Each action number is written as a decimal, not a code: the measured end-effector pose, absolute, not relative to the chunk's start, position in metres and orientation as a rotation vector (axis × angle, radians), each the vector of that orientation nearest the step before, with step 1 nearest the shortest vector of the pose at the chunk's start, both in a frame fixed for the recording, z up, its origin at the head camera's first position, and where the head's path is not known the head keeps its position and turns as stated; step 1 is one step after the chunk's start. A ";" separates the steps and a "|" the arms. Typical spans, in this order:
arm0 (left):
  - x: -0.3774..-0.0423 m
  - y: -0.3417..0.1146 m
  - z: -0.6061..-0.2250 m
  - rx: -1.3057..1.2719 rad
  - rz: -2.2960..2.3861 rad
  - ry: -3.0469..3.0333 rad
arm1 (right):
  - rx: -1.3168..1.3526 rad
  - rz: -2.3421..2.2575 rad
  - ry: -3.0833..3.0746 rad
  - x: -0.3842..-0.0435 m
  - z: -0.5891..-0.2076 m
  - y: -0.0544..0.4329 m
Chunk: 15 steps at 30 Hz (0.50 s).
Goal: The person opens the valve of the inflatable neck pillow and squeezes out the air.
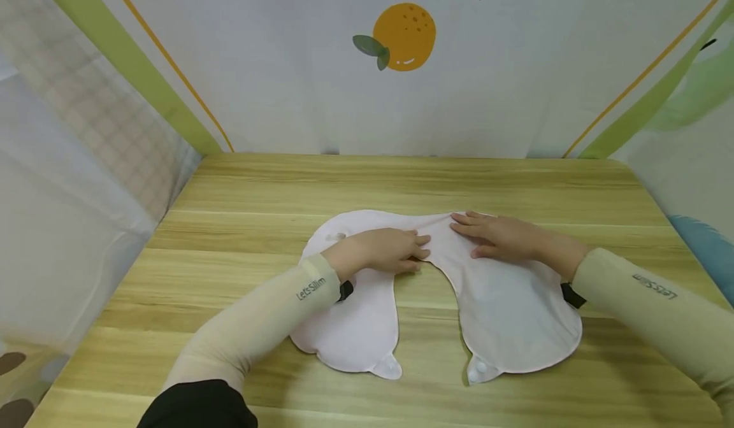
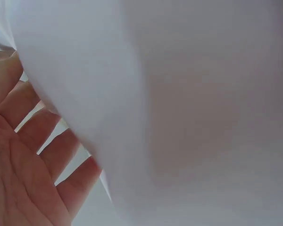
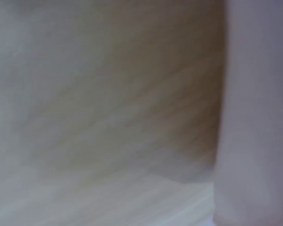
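Observation:
A pale pink, rather flat U-shaped neck pillow (image 1: pixel 355 332) lies on the wooden table, curve at the far side and both ends toward me. Each end has a small tab, the right tab (image 1: pixel 482 369) showing a round snap. My left hand (image 1: pixel 390 249) reaches over the left lobe, fingers spread at the narrow middle by the inner edge. The left wrist view shows its palm and fingers (image 2: pixel 78 183) along the edge of the pale fabric (image 2: pixel 99 84). My right hand (image 1: pixel 501 237) rests flat on the upper right part, fingertips near the far edge. The right wrist view is blurred.
The wooden table (image 1: pixel 201 288) has its far edge against a white curtain (image 1: pixel 287 84) with an orange printed on it. More cloth hangs at the left and right sides. Both forearms wear cream sleeves (image 1: pixel 264 313).

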<state>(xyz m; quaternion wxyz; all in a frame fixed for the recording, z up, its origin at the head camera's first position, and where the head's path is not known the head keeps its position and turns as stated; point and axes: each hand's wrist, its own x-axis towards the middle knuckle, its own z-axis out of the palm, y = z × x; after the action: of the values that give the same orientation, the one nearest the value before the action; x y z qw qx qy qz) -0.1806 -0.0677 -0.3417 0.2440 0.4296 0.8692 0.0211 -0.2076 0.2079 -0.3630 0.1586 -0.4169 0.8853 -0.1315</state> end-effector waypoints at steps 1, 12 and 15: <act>-0.180 -0.069 -0.342 1.170 0.061 2.377 | -1.186 -0.371 2.528 -0.208 -0.363 0.207; -0.179 -0.086 -0.343 1.151 0.115 2.401 | -1.146 -0.324 2.486 -0.211 -0.355 0.201; -0.178 -0.089 -0.344 1.136 0.130 2.407 | -1.129 -0.311 2.483 -0.211 -0.355 0.201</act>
<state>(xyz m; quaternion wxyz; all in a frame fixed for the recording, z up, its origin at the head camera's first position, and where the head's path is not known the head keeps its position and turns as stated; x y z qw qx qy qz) -0.1785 -0.0890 -0.3444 0.2360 0.4141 0.8778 0.0475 -0.2106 0.2007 -0.3552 0.1968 -0.4031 0.8868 -0.1112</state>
